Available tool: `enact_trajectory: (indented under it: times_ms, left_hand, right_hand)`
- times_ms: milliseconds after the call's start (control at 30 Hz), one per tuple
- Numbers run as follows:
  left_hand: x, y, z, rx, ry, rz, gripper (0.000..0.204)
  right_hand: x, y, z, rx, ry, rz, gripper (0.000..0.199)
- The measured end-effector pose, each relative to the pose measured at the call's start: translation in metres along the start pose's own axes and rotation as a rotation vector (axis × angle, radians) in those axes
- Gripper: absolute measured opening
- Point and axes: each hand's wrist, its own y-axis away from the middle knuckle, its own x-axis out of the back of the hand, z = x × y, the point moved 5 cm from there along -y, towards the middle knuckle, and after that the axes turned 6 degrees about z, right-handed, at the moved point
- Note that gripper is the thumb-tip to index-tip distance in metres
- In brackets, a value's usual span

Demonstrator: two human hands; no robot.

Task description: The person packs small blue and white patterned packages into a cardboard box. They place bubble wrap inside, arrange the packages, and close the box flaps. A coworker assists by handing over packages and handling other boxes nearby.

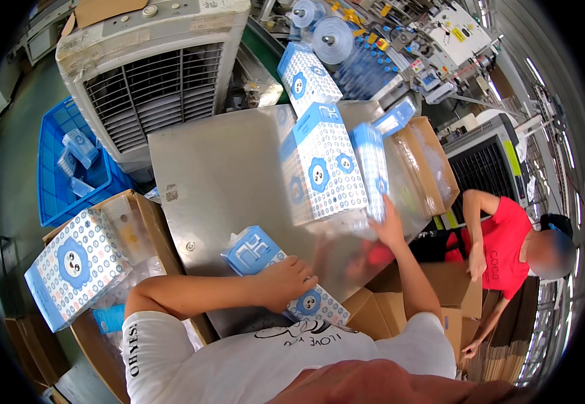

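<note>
My left hand (287, 281) is closed over the middle of a blue-and-white printed package (255, 248), which lies slantwise at the table's front edge, close to my chest. Reaching further out, my right hand (389, 225) grips the near end of a narrow blue-and-white package (371, 161); its fingertips are partly hidden. Just left of that package is a larger stack of the same print (329, 165), with a round animal-face picture on its side. Another printed package (308, 79) sits behind the stack.
The metal table (218, 168) spans the middle. An open carton (164, 236) with a large printed pack (77, 266) stands left, near a blue crate (50, 182) and an air cooler (151, 87). Right are a carton (434, 161) and a person in red (501, 249). Machinery (373, 60) stands behind.
</note>
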Motion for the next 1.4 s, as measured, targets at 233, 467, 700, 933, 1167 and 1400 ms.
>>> enact_trajectory:
  times_ms: [233, 467, 700, 933, 1167, 1400]
  left_hand:
    - [-0.008, -0.015, 0.016, 0.069, -0.037, -0.031, 0.071]
    - [0.025, -0.037, 0.049, 0.137, 0.061, 0.311, 0.077]
    - [-0.04, -0.178, 0.212, -0.31, 0.596, 0.259, 0.091]
    - [-0.308, -0.178, 0.247, -0.37, 0.017, -0.633, 0.052]
    - [-0.17, -0.186, 0.187, -0.199, 0.266, -0.876, 0.059]
    - [0.027, -0.189, -0.049, -0.114, -0.63, -0.388, 0.142]
  right_hand:
    - [0.004, 0.031, 0.034, -0.55, -0.026, -0.174, 0.116]
    - [0.082, 0.052, 0.014, -0.337, -0.222, 0.049, 0.11]
    - [0.28, 0.203, -0.064, 0.077, -0.118, 0.226, 0.104]
    - [0.191, 0.383, -0.029, -0.19, -0.15, 0.009, 0.101]
    - [-0.111, 0.516, 0.028, -0.44, -0.164, -0.297, 0.114]
    - [-0.152, 0.44, 0.057, -0.03, -0.124, -1.054, 0.083]
